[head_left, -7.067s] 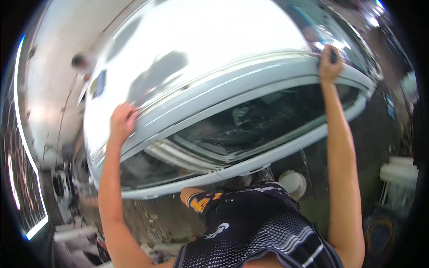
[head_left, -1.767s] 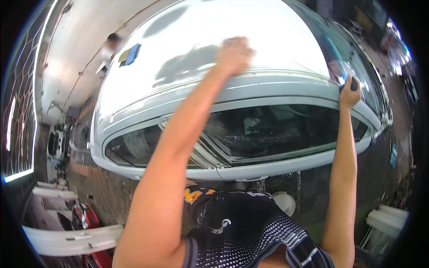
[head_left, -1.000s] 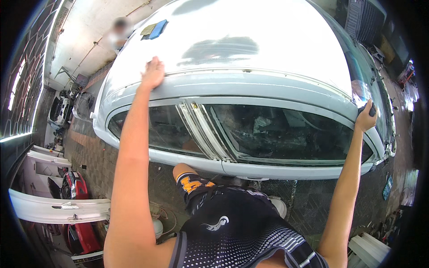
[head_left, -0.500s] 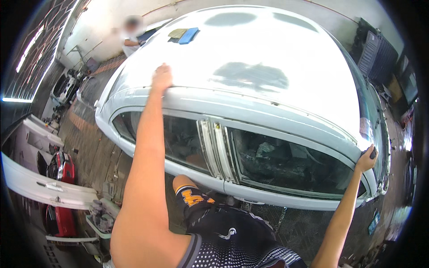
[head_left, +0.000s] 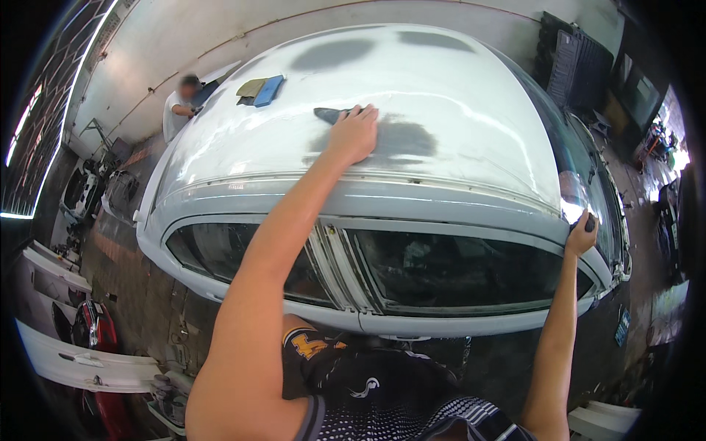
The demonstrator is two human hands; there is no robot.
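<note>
Spread before me is the white roof (head_left: 471,125) of a car, marked with dull grey patches. My left hand (head_left: 355,134) presses down beside the nearest grey patch (head_left: 408,140), fingers close together. A dark, flat piece (head_left: 325,114) sticks out from under those fingers; its material is unclear. At the roof's right corner, by the windshield (head_left: 570,147), my right hand (head_left: 582,237) is closed round a small dark object (head_left: 590,223), mostly hidden by the fingers. Farther off on the roof lie a blue block (head_left: 269,90) and an olive-brown pad (head_left: 250,90), side by side.
The car's side windows (head_left: 441,264) face me. Another person (head_left: 178,106) works beyond the roof's far left. A loose white door panel (head_left: 88,365) and red car parts (head_left: 99,327) are at lower left. Dark ribbed panels (head_left: 577,70) lean against the back wall.
My left hand has moved right and farther onto the roof, from near its edge to the grey patch, where the dark piece now shows. My right hand stays at the corner. The view has shifted.
</note>
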